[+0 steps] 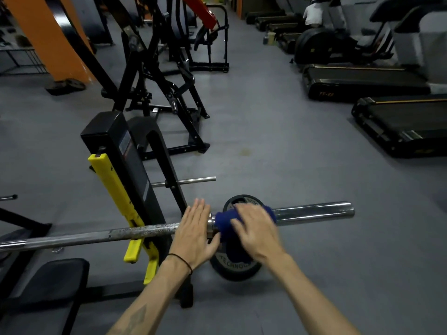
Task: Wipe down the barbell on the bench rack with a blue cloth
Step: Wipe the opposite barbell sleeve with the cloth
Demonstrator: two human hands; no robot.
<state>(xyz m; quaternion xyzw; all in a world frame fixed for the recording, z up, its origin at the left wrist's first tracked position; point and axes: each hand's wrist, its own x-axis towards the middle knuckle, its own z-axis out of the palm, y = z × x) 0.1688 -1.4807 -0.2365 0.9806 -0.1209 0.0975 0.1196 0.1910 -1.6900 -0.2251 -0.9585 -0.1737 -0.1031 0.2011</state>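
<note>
A steel barbell lies across the yellow hook of the black bench rack. Its shiny sleeve points right. A blue cloth is wrapped over the inner end of the sleeve, next to the collar. My right hand lies on the cloth with its fingers curved over it and the bar. My left hand rests flat on the bar just left of the collar, fingers straight and together. A black weight plate stands behind and below my hands, mostly hidden by them.
The bench pad is at the lower left. A plate-storage peg sticks out of the rack. Black machines stand behind it, treadmills line the right side, and a person is far back. Grey floor lies between.
</note>
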